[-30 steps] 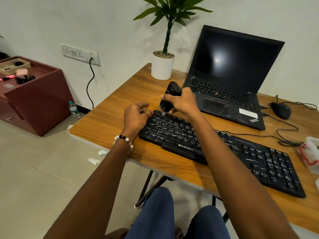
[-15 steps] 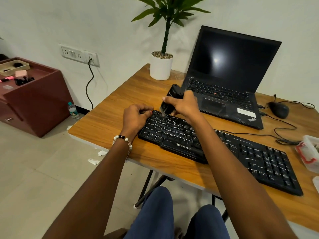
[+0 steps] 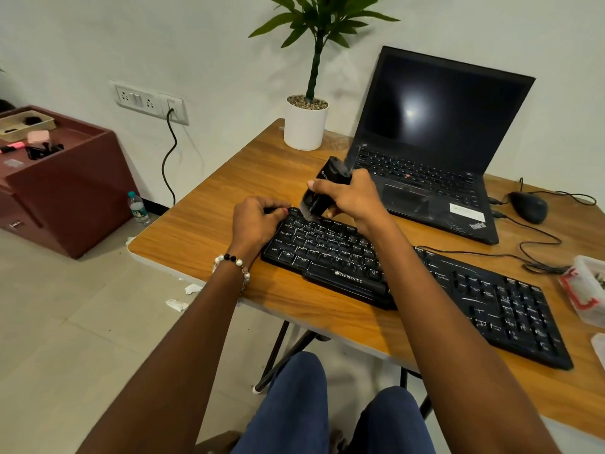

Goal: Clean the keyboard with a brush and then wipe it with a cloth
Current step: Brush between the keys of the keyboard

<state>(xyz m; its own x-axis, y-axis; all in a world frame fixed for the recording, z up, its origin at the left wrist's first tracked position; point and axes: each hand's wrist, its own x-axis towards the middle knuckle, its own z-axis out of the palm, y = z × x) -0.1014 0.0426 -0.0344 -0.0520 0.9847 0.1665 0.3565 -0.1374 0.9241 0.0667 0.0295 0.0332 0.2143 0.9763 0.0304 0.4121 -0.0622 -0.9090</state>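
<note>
My right hand (image 3: 352, 199) is wrapped round the black brush (image 3: 322, 190), fingers curled about its body and thumb laid across the near face. The brush tilts with its top leaning far and right, and its bristles touch the far left corner of the keyboard (image 3: 409, 278). My left hand (image 3: 257, 221) sits at the keyboard's left end, fingers curled in loosely with the tips resting on the far left edge; I cannot tell whether they pinch it or only press. A bead bracelet (image 3: 233, 262) circles that wrist.

The keyboard lies slantwise on the wooden table (image 3: 209, 231), its left end far, its right end near the right edge. Beyond it stands an open laptop (image 3: 435, 142) with a dark screen, and left of that a potted plant (image 3: 306, 122). A wired mouse (image 3: 528, 208) lies right of the laptop. A clear plastic box (image 3: 586, 293) sits at the table's right edge. A maroon cabinet (image 3: 62, 188) stands on the floor to the left, a water bottle (image 3: 139, 208) beside it.
</note>
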